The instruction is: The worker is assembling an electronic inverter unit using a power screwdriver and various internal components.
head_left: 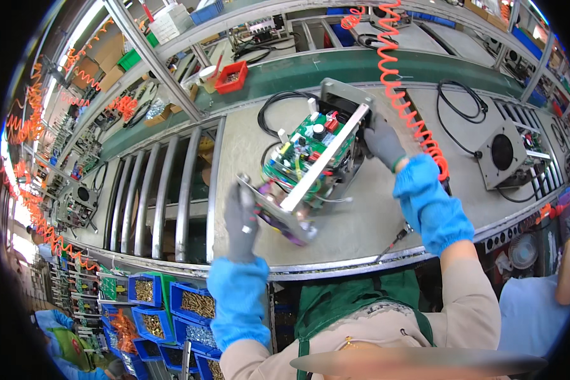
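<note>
An open machine chassis (325,161) with a green circuit board, a light metal bar across its top and grey end panels sits tilted on the grey workbench (367,221). My left hand (240,218), in a grey glove, grips the edge of its near end panel (275,212), which is slightly blurred. With its fingers bent round the far right side, my right hand (384,144), also gloved, holds the chassis by the far end panel; some of its fingertips are hidden. A black cable (269,114) loops on the bench behind the chassis.
Metal rollers (161,196) lie left of the bench plate. A coiled orange air hose (402,104) hangs at the right, near another chassis (503,152). A screwdriver-like tool (396,242) rests by the front edge. Blue bins (193,301) of fasteners stand below left; a red tray (231,77) sits behind.
</note>
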Tool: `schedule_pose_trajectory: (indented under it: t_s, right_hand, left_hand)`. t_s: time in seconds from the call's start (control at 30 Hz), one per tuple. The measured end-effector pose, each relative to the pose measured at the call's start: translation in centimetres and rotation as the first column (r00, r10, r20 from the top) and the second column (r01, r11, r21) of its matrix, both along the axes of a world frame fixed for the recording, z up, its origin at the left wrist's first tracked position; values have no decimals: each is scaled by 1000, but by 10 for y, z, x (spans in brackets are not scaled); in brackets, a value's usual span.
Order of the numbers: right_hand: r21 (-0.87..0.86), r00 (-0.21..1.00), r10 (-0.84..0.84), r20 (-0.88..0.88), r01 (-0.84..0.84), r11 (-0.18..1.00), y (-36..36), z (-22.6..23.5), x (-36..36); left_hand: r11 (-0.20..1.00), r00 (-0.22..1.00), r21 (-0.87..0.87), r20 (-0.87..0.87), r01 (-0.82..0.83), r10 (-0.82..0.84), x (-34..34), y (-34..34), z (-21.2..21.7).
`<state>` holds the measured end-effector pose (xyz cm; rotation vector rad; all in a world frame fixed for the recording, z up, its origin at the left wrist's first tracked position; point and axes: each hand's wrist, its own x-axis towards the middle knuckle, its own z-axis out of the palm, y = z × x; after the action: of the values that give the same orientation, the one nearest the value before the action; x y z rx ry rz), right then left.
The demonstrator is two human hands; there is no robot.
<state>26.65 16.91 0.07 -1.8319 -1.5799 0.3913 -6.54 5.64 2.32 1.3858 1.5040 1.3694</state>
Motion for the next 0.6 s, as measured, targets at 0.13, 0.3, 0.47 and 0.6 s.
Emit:
schedule_pose_trajectory:
  t_s: [0.13, 0.3, 0.47, 0.6]
  right_hand:
    - [-176, 919, 278, -280, -334, 926, 104, 5, -4]
    - [305, 676, 289, -678, -100, 947, 44, 71, 7]
    - [567, 708, 543, -451, -242, 788, -154, 59, -13]
    - [286, 895, 445, 11, -429, 857, -189, 19, -50]
  left_hand:
    - [930, 898, 245, -410, 274, -157, 49, -52, 0]
    - [982, 971, 45, 148, 185, -190, 27, 17, -7]
    - [974, 989, 177, -45, 143, -137, 36, 181, -25]
    - [888, 889, 96, 49, 450, -456, 63, 254, -29]
